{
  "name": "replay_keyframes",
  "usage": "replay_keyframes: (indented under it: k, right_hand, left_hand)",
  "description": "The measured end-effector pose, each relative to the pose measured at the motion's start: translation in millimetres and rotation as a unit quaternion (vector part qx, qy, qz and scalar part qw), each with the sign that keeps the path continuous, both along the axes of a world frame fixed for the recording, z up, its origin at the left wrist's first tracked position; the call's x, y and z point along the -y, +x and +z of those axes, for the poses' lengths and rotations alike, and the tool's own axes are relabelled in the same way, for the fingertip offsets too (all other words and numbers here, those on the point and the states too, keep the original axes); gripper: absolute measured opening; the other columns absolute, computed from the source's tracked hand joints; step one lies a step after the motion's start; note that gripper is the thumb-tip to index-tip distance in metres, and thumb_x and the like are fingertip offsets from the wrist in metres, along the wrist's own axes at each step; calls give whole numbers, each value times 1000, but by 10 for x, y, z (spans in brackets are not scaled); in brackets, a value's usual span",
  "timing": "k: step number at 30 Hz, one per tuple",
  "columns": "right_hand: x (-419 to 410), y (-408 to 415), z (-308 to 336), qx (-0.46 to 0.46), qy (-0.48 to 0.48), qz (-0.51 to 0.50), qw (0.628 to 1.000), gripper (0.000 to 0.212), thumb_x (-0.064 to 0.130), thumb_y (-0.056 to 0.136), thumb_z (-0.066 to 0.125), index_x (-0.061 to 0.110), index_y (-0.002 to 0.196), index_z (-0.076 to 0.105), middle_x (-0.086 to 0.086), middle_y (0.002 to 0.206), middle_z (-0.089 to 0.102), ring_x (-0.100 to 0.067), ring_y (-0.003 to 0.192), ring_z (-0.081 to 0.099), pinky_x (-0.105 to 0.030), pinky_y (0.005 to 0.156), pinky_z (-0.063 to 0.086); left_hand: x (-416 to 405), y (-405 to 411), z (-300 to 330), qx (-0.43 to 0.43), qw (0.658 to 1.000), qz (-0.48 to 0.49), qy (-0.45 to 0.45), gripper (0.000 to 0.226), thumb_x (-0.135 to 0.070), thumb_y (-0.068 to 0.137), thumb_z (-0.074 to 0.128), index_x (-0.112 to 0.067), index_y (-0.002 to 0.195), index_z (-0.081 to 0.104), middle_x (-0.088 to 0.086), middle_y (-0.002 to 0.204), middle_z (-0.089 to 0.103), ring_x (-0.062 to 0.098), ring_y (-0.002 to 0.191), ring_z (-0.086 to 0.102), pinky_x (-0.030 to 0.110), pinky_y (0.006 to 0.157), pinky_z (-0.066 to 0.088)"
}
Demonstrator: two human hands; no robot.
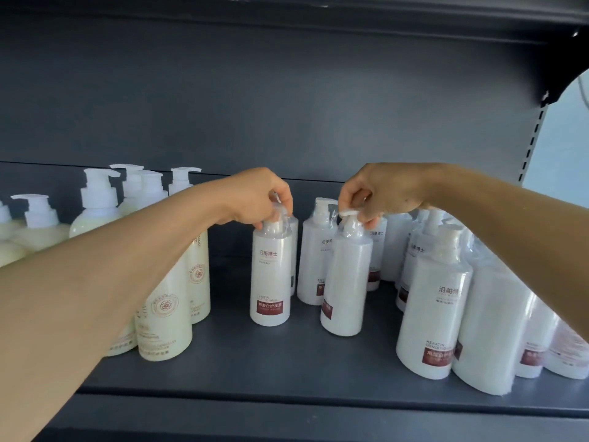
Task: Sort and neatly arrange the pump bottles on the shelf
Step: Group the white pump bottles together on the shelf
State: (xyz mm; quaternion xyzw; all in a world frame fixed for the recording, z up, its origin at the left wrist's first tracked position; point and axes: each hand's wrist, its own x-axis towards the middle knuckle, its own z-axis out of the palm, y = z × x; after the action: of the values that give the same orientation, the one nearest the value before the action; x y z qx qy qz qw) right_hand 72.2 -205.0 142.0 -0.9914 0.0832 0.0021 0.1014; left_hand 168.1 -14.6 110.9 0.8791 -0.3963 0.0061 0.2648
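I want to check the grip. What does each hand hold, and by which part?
The left hand pinches a white bottle by its pump top. The right hand pinches a tilted white bottle by its pump top.

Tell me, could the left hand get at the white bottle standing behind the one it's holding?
Probably not directly: the left hand grips the front bottle by its pump, and that bottle hides most of the rear bottle.

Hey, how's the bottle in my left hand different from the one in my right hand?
The left-hand bottle stands upright with its label facing the camera; the right-hand bottle tilts, its label turned mostly away. The left hand grips the left-hand bottle's pump top; the right hand pinches the right-hand bottle's pump. Both are white, plastic-wrapped, with dark red labels.
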Motion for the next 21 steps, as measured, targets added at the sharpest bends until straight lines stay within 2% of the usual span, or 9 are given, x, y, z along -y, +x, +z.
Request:
replay_keyframes:
  k: [3, 6, 8, 10, 11, 13, 15, 18, 21]
  right_hand:
    - [-96, 15, -34, -2, 27, 16, 999, 30, 2, 87, 55, 31, 86, 62, -2, 96, 69, -10, 70, 65, -27, 72, 45]
    - [-172, -76, -20, -16, 46, 1, 999, 25, 10, 89, 54, 32, 94, 63, -5, 97, 68, -13, 77, 64, -27, 77, 44]
    - [-232, -152, -18, -16, 77, -25, 997, 15, 30, 93, 54, 27, 105, 63, 2, 95, 65, -13, 80, 66, -22, 68, 41]
    - [-281, -144, -68, 3, 65, -70, 995, 37, 53, 91, 46, 22, 106, 61, 3, 96, 66, -13, 72, 70, -23, 59, 37]
    - [-306, -108, -106, 16, 54, -92, 994, 44, 57, 89, 44, 18, 101, 61, 0, 92, 68, -14, 64, 70, -23, 58, 38]
    - [-363, -16, -177, 41, 27, -122, 991, 40, 49, 87, 49, 11, 79, 59, -6, 73, 71, -15, 50, 64, -22, 57, 41]
    - [-413, 28, -174, 60, 19, -134, 989, 26, 29, 82, 52, 10, 65, 50, -9, 60, 70, -16, 49, 60, -22, 57, 42]
    - [-469, -8, -78, 58, 75, -107, 990, 8, 12, 84, 56, 6, 86, 58, -9, 76, 73, -14, 63, 70, -22, 56, 41]
    - [-493, -8, -60, 50, 92, -67, 992, 20, 3, 89, 55, 1, 108, 61, -9, 99, 69, -16, 78, 71, -29, 83, 53]
  left_hand:
    - [-42, 21, -2, -37, 999, -15, 0, 20, 1, 84, 62, -16, 94, 67, 5, 98, 57, 18, 81, 56, 26, 71, 53]
    - [-9, -23, 27, -59, 998, -16, 13, 14, -23, 83, 70, -16, 94, 67, 1, 96, 57, 14, 84, 55, 25, 69, 52]
    - [30, -31, 28, -56, 998, 4, 0, 22, -36, 87, 63, -15, 93, 66, -1, 88, 57, 13, 80, 53, 25, 65, 49]
    - [67, -27, 7, -44, 998, 23, -25, 19, -34, 90, 58, -16, 94, 64, -1, 83, 55, 12, 75, 51, 25, 61, 48]
    - [83, -19, -4, -40, 998, 30, -36, 16, -30, 90, 58, -16, 95, 64, -1, 82, 54, 12, 73, 51, 25, 60, 49]
    - [95, -11, -21, -40, 997, 42, -53, 14, -25, 88, 61, -14, 97, 64, -1, 80, 54, 16, 74, 53, 26, 63, 51]
    - [91, -2, -22, -42, 996, 47, -65, 18, -26, 87, 64, -11, 96, 65, 1, 81, 56, 18, 77, 56, 28, 67, 53]
    - [33, -13, 1, -71, 996, 19, -51, 20, -28, 87, 65, -13, 100, 66, 0, 87, 56, 13, 75, 54, 24, 66, 53]
    - [-57, 8, -4, -103, 995, -18, -8, 28, -10, 85, 65, -19, 112, 65, 1, 103, 56, 16, 87, 57, 24, 70, 53]
